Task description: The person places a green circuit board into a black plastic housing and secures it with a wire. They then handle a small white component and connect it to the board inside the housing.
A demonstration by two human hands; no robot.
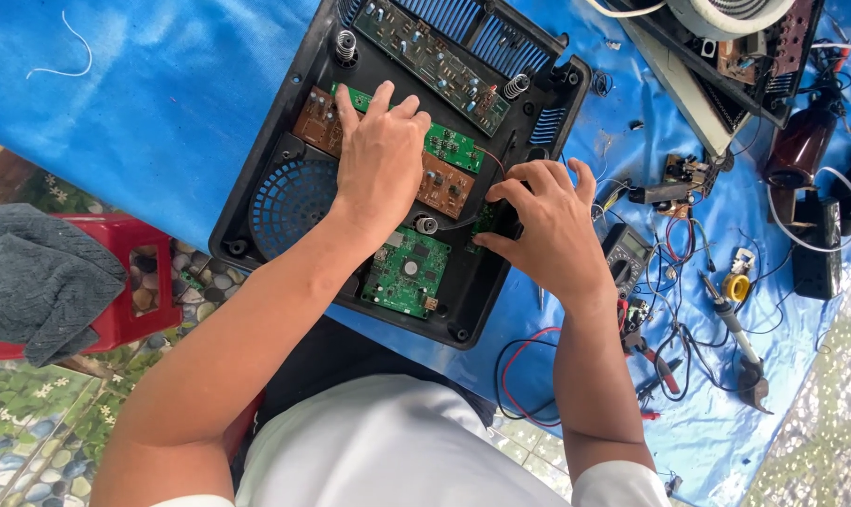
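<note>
Your left hand [380, 160] lies flat, fingers spread and pressing down, on the brown circuit board [444, 185] and the narrow green circuit board [454, 147] that crosses it; it grips nothing, only steadies them. Your right hand [548, 230] is curled, thumb and fingertips pinched on a small dark part at the edge of a little green board [485, 219] just beside the brown one; what exactly it holds is hidden by the fingers. All of this sits inside the black plastic housing [256, 211], which lies open on the blue tarp [162, 103], with a square green controller board [407, 272] near your wrist and a long board [435, 61] at the far side. These boards likely feel light and stiff but brittle, so take them by their bare edges, not by the soldered parts. The housing looks rigid and easy to lift by its rim. A multimeter [626, 253] and a soldering iron [731, 324] lie on the tarp to your right.
</note>
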